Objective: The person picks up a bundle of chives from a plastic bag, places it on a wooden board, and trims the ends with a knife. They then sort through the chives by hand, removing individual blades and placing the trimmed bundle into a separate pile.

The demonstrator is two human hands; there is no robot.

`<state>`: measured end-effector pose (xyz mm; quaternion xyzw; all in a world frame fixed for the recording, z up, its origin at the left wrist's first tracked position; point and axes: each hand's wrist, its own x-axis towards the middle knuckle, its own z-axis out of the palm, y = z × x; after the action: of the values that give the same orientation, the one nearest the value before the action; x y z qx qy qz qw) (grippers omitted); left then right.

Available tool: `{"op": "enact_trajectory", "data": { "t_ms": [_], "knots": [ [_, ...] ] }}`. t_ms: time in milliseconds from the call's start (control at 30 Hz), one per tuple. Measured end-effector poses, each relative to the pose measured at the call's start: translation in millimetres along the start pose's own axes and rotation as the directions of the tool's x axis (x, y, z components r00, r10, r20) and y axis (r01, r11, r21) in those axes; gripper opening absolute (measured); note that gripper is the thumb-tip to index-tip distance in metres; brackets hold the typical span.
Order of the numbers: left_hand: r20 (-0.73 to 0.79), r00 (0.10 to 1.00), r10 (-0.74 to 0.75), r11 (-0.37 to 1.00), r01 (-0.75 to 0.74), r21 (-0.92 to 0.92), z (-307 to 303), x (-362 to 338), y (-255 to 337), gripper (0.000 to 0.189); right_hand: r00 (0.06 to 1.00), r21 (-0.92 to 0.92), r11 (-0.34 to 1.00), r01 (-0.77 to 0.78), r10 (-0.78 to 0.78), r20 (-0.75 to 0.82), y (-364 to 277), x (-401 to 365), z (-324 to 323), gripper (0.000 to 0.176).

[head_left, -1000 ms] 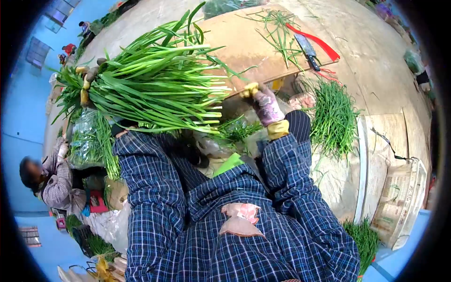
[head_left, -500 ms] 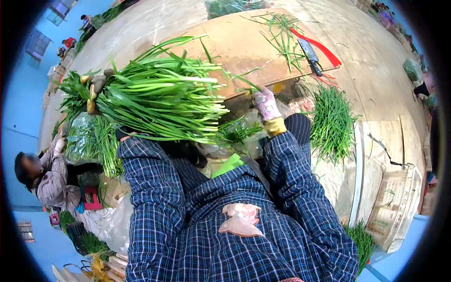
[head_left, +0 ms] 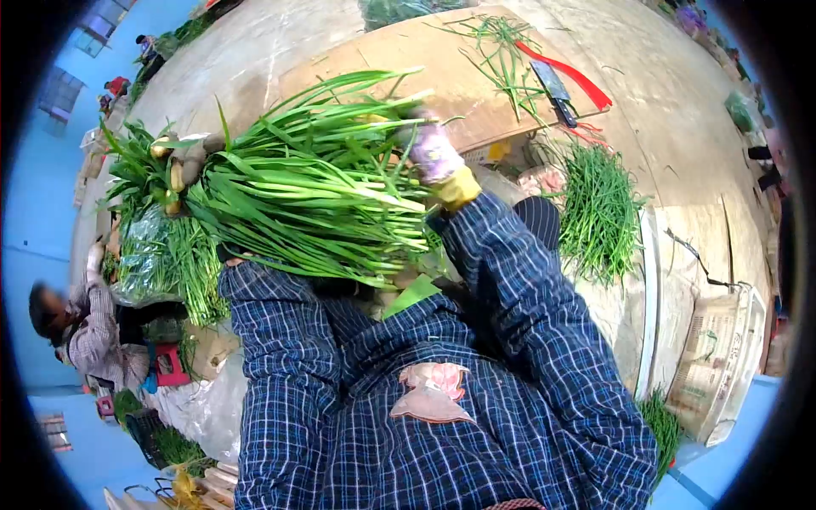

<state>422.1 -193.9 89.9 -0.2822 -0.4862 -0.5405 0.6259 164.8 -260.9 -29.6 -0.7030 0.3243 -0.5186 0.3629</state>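
Observation:
A large bunch of garlic chives point(head_left: 314, 183) spans the space over my lap, leafy tips to the left and pale stem ends to the right. My left hand point(head_left: 185, 166), in a worn glove with yellowish fingertips, is closed round the leafy end. At the stem ends is my right hand point(head_left: 433, 151), in a pale purple patterned glove with a yellow cuff. Its fingers are smeared by motion and partly overlap the stems. Just beyond lies a wooden board point(head_left: 357, 68), carrying a cleaver point(head_left: 554, 89), a red strip point(head_left: 574, 72) and loose chive leaves point(head_left: 501, 64).
More chives point(head_left: 599, 212) lie in a pile to the right, near a plastic crate point(head_left: 714, 365). On the left, a person point(head_left: 93, 323) sits by a red stool point(head_left: 172, 364) and plastic-wrapped greens point(head_left: 144, 255). Other people and greens line the far walls.
My right hand has moved left from the board's near edge to the stem ends. The bunch has shifted slightly right, its upper leaves spreading out over the board.

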Motion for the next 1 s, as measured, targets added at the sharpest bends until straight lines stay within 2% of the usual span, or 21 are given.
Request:
{"op": "enact_trajectory", "data": {
  "t_ms": [33, 100, 167, 233, 267, 300, 333, 367, 433, 500, 533, 567, 633, 667, 700, 733, 800, 833, 867, 933, 1000],
  "knots": [
    [0.013, 1.0, 0.0, 1.0, 0.0, -0.006, 1, -2, 2, 0.046, 0.972, 0.616, 0.774, -0.145, 0.227, -0.057, -14, -3, -4, 0.028],
    [0.034, 0.999, -0.003, 0.999, 0.004, -0.032, 0, -4, 5, 0.046, 0.974, 0.314, 0.946, -0.087, 0.146, -0.171, 52, -13, -17, 0.022],
    [0.025, 1.0, -0.004, 1.0, 0.004, -0.007, 1, -2, 1, 0.046, 0.974, 0.418, 0.907, -0.057, 0.142, -0.175, 64, -34, -35, 0.021],
    [0.014, 1.0, 0.0, 1.0, 0.0, 0.003, 4, -1, -1, 0.046, 0.923, 0.716, 0.672, -0.189, 0.37, -0.103, 84, -58, -53, 0.024],
    [0.012, 1.0, 0.004, 1.0, -0.004, 0.009, 5, 0, -1, 0.046, 0.949, 0.14, 0.942, -0.305, 0.313, -0.035, 122, -70, -56, 0.03],
    [0.013, 1.0, 0.003, 1.0, -0.003, 0.016, 6, -1, -1, 0.046, 0.967, -0.493, 0.846, -0.204, 0.253, 0.034, 159, -81, -59, 0.037],
    [0.005, 1.0, 0.001, 1.0, -0.001, 0.017, 6, 0, -1, 0.046, 0.866, -0.606, 0.739, -0.296, 0.475, 0.155, 121, -90, -68, 0.045],
    [0.003, 1.0, 0.002, 1.0, -0.002, 0.02, 6, 0, -1, 0.046, 0.866, -0.605, 0.739, -0.298, 0.476, 0.154, 88, -88, -71, 0.045],
    [-0.005, 1.0, -0.003, 1.0, 0.003, 0.025, 7, 1, -1, 0.046, 0.735, -0.772, 0.562, -0.297, 0.651, 0.191, 29, -76, -67, 0.064],
    [-0.016, 1.0, -0.006, 1.0, 0.007, 0.029, 8, 2, 0, 0.046, 0.823, -0.478, 0.775, -0.414, 0.542, 0.167, -22, -57, -67, 0.075],
    [-0.025, 1.0, -0.006, 0.999, 0.007, 0.037, 7, 2, 1, 0.046, 0.916, -0.115, 0.939, -0.323, 0.341, 0.212, -29, -54, -59, 0.078],
    [-0.034, 0.999, -0.007, 0.999, 0.009, 0.038, 7, 1, 0, 0.046, 0.933, -0.146, 0.967, -0.21, 0.243, 0.265, -37, -45, -53, 0.075],
    [-0.05, 0.999, 0.001, 0.999, 0.001, 0.043, 6, 3, -2, 0.046, 0.907, -0.198, 0.931, -0.306, 0.348, 0.235, -79, -31, -32, 0.062],
    [-0.063, 0.998, 0.004, 0.999, -0.001, 0.047, 5, 4, -3, 0.046, 0.869, -0.339, 0.847, -0.41, 0.475, 0.137, -102, -23, -21, 0.056],
    [-0.068, 0.998, 0.002, 0.999, 0.001, 0.05, 6, 5, -3, 0.046, 0.911, -0.109, 0.907, -0.407, 0.411, 0.013, -77, -28, -5, 0.044],
    [-0.068, 0.998, 0.003, 0.999, 0.001, 0.053, 8, 5, -4, 0.046, 0.931, -0.228, 0.903, -0.363, 0.363, -0.045, -78, -27, -6, 0.034],
    [-0.078, 0.997, 0.007, 0.998, -0.002, 0.065, 11, 5, -1, 0.046, 0.929, 0.023, 0.979, -0.202, 0.199, -0.312, -11, -45, 8, 0.03],
    [-0.091, 0.996, 0.015, 0.997, -0.008, 0.076, 11, 6, 0, 0.046, 0.906, -0.177, 0.929, -0.325, 0.253, -0.338, -6, -49, -3, 0.029],
    [-0.095, 0.995, 0.02, 0.997, -0.012, 0.081, 11, 5, 1, 0.046, 0.895, -0.061, 0.926, -0.374, 0.343, -0.285, 42, -55, -8, 0.029],
    [-0.099, 0.995, 0.03, 0.995, -0.021, 0.094, 13, 6, 2, 0.046, 0.878, -0.302, 0.824, -0.479, 0.448, -0.167, 49, -77, -41, 0.029],
    [-0.108, 0.993, 0.042, 0.993, -0.03, 0.11, 13, 7, 3, 0.046, 0.896, -0.621, 0.716, -0.318, 0.441, 0.05, 42, -89, -64, 0.036]
  ]
}}
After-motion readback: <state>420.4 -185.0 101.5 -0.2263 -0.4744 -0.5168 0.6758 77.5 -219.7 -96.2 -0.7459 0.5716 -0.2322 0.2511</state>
